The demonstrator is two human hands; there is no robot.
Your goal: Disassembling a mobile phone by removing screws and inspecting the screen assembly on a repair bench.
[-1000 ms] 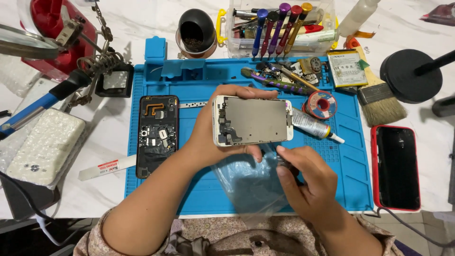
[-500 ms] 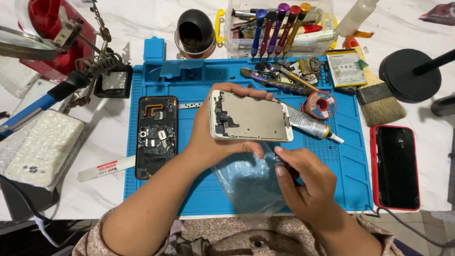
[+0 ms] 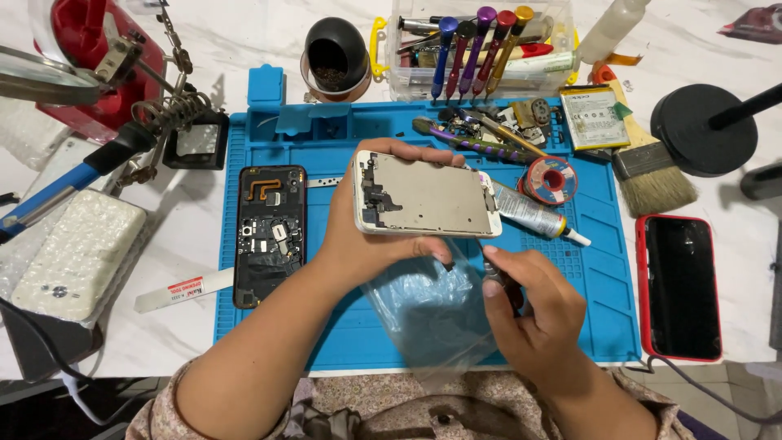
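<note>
Screen panel (image 3: pixel 428 195) shifted leftward, mat edge (image 3: pixel 220 269) clear

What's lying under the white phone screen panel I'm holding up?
Beneath the screen panel lies a clear plastic bag on the blue mat. The mat directly behind the panel is hidden.

White phone screen panel (image 3: pixel 428 195) held level, metal back up.

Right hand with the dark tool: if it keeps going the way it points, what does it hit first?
The right hand aims the dark tool up toward the white phone panel in the left hand. The panel's lower edge looks first in line, though depth is unclear.
</note>
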